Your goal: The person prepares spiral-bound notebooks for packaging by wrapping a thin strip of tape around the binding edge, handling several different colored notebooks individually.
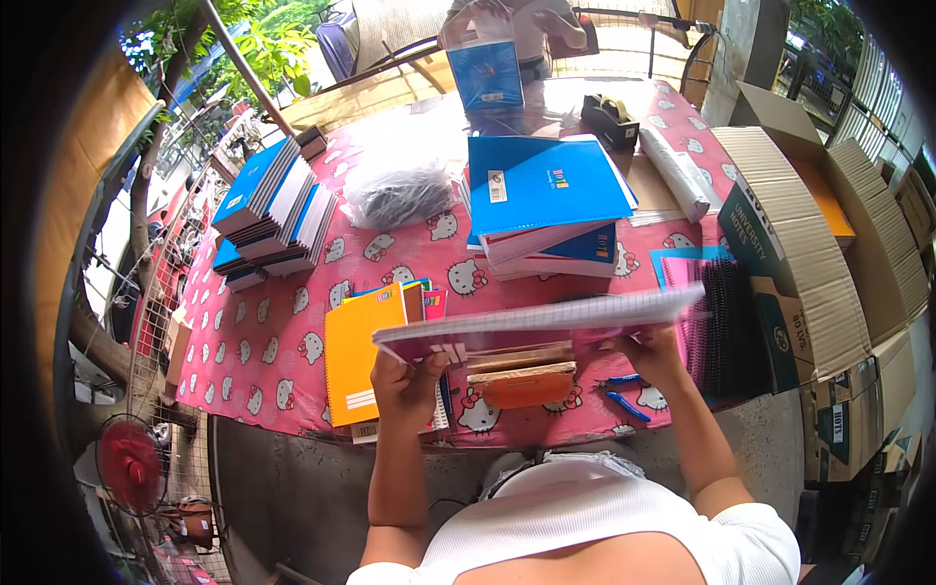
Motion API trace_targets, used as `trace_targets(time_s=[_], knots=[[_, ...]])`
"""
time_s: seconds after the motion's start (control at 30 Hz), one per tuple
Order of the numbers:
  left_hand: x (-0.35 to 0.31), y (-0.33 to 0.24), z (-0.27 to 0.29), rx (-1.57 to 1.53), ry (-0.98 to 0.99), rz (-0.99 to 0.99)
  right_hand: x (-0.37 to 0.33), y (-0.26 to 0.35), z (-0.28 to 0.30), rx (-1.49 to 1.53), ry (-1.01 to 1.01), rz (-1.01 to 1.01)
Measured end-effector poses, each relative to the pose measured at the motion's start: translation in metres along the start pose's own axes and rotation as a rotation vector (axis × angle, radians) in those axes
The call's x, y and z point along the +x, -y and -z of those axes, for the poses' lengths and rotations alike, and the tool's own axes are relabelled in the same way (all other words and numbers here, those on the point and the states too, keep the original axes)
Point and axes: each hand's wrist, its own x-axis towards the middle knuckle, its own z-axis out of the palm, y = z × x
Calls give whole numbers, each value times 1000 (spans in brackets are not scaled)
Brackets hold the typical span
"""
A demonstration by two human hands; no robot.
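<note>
Both my hands hold a pink spiral notebook level above the table's near edge. My left hand grips its left end and my right hand grips its right end. Under the notebook sits a small wooden stamp block with an orange pad. An orange notebook lies just left of my left hand. Two blue pens lie below my right hand. A stack of blue notebooks sits beyond the held one.
The table has a pink cartoon-cat cloth. Fanned blue notebooks lie far left, a clear plastic bag mid-back, a tape dispenser and paper roll far right. Open cardboard boxes stand right. Another person holds a blue pack across the table.
</note>
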Motion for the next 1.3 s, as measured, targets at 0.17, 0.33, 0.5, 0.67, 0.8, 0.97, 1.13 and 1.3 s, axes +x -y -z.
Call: trace_targets(time_s=[0.17, 0.33, 0.5, 0.67, 0.8, 0.97, 1.13, 1.3], knots=[[-13, 43, 24, 81, 57, 176, -15, -22, -15, 2, -65, -198], [-38, 92, 23, -195, -244, 281, -28, -41, -11, -385, 265, 72], [-47, 118, -3, -90, -176, 283, -41, -58, -43, 17, 58, -95], [-24, 102, 20, 77, -205, 132, -22, -40, 13, -289, 323, -81], [-12, 30, -35, 570, 14, -344, 39, -91, 120, -877, -406, -334], [-13, 12, -100, 963, 581, -345, 57, -108, 126, -1187, -352, -356], [-2, 42, -108, 973, 459, -335, 21, 16, 72, -571, -204, -38], [5, 43, -113, 824, 404, -335, -25, 60, 30, -400, -55, 65]])
